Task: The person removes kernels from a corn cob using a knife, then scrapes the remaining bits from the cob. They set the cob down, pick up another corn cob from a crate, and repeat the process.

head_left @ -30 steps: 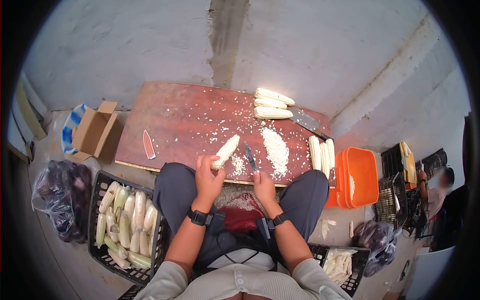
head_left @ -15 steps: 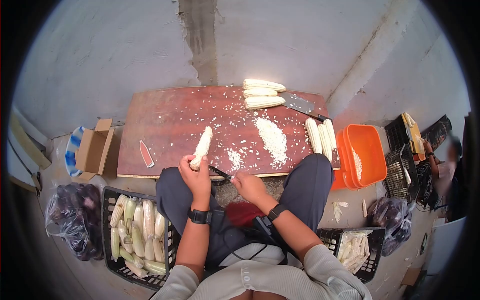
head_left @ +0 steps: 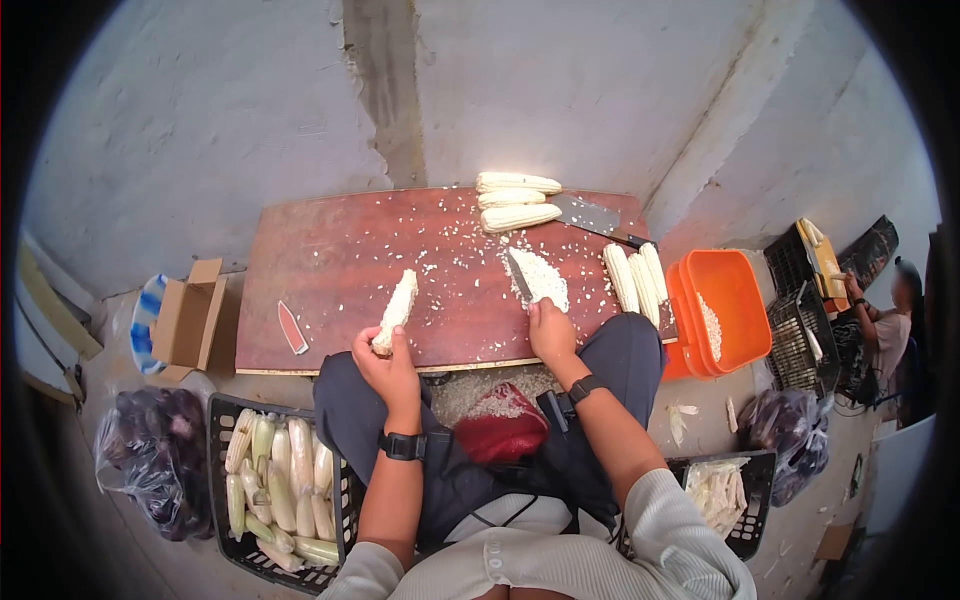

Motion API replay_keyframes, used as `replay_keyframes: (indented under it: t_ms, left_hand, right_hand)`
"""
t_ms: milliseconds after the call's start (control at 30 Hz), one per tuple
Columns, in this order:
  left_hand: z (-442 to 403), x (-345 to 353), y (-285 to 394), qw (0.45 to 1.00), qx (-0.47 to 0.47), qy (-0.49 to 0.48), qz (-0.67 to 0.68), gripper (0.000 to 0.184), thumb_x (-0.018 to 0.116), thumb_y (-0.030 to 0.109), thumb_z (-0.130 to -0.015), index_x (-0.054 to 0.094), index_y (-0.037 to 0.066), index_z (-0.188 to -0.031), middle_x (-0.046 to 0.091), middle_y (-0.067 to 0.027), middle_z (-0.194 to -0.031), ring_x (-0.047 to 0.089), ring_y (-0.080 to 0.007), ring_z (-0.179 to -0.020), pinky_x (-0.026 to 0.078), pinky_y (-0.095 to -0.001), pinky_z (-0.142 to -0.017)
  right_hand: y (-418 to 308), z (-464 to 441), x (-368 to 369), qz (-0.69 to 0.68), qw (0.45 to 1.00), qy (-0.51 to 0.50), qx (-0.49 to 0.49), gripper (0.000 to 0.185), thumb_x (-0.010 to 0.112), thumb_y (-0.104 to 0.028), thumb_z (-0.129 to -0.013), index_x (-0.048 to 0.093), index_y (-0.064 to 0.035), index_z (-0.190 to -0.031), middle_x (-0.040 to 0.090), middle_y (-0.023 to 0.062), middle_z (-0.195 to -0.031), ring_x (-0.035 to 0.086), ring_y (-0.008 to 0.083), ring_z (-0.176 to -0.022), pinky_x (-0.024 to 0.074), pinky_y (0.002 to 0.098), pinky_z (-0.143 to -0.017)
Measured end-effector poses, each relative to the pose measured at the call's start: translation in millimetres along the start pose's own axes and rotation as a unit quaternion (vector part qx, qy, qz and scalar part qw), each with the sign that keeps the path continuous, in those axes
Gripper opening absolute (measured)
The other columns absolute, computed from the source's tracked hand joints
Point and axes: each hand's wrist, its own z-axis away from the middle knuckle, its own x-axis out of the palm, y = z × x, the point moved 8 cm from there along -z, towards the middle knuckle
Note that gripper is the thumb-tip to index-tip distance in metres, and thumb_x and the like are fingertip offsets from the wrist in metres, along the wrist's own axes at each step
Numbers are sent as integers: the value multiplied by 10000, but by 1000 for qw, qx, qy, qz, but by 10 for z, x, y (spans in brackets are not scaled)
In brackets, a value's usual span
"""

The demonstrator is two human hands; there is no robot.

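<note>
My left hand (head_left: 390,368) grips the lower end of a pale corn cob (head_left: 400,305), held tilted over the front of the red-brown table (head_left: 340,235). Wrapped round the handle of a small knife (head_left: 519,277) is my right hand (head_left: 552,332). The knife's blade lies against the left side of a pile of white kernels (head_left: 543,280). Loose kernels are scattered over the tabletop. At the back, whole cobs (head_left: 518,217) lie beside a cleaver (head_left: 587,214), and more cobs (head_left: 633,280) rest at the right edge.
A red-and-white sheath (head_left: 292,328) lies on the table's left. Orange tubs (head_left: 745,300) stand at the right. Crates of corn (head_left: 222,520) and husks (head_left: 757,500) flank my legs, near plastic bags (head_left: 155,460). A cardboard box (head_left: 190,322) sits left; another person (head_left: 888,330) is far right.
The knife has moved from beside the held cob, away to the right, to the kernel pile. The small kernel heap near the table's front middle no longer shows. My left hand still holds the cob.
</note>
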Motion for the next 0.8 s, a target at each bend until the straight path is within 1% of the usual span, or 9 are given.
replay_keyframes:
  t_ms: [67,200,233,333,367,467,533,733,800]
  left_hand:
    - [6,18,28,1000,-1,-2,-7,316,690,158,-816,504,5,-1021,506,-140,-1009,499,-251,-905,413,-375,-808]
    - [12,38,113,999,7,-19,-32,315,690,140,-818,497,1,-1025,506,-132,-1011,505,-232,-903,427,-358,-793]
    - [13,43,127,999,21,-24,-37,316,690,133,-819,494,0,-1027,505,-126,-1012,509,-223,-901,433,-350,-787]
    - [5,81,25,996,-22,-53,66,335,692,97,-821,472,1,-1055,497,-104,-1014,522,-184,-896,461,-312,-761]
    - [18,101,28,992,-24,-60,112,353,690,59,-820,447,2,-1069,487,-92,-1014,532,-151,-903,484,-281,-737]
    - [41,130,109,987,-63,-89,116,347,682,38,-821,436,3,-1064,487,-99,-1024,542,-149,-923,495,-281,-737]
    - [53,154,151,986,-37,-96,130,333,665,11,-824,428,8,-1057,487,-100,-1058,547,-155,-947,499,-278,-763]
    - [111,211,244,981,23,-120,150,365,645,-64,-791,422,25,-1066,482,-130,-1139,537,-190,-1031,497,-293,-839]
    - [117,202,298,983,48,-120,132,369,651,-81,-761,442,21,-1048,484,-140,-1153,540,-202,-1048,512,-296,-828]
  right_hand:
    - [-428,136,-8,-48,997,16,-63,276,463,-279,-947,547,-22,-888,622,219,-807,602,412,-748,471,497,-662]
    - [-1111,392,413,-77,980,-60,-172,236,488,-262,-930,549,-35,-915,622,190,-836,619,382,-761,488,477,-656]
    - [-1237,432,496,-86,977,-76,-178,233,496,-261,-924,550,-36,-905,620,191,-831,613,386,-764,485,479,-655]
    - [-1467,503,721,-95,972,-112,-185,226,519,-261,-908,555,-39,-891,618,193,-819,605,393,-762,483,486,-650]
    - [-1451,485,820,-85,973,-117,-180,223,526,-262,-903,558,-41,-895,620,192,-818,609,393,-755,486,488,-647]
    - [-1326,313,787,-55,985,-80,-141,242,549,-273,-888,569,-32,-904,628,198,-808,622,395,-706,499,492,-626]
    - [-1099,123,697,-44,991,-28,-121,256,547,-278,-890,569,-23,-902,628,206,-806,621,401,-692,499,493,-619]
    - [-5,-287,198,35,997,56,37,270,547,-269,-895,558,-3,-850,631,224,-747,621,404,-706,494,489,-632]
    - [114,-287,95,9,998,59,10,279,564,-276,-890,542,-4,-833,620,215,-737,610,399,-692,467,484,-613]
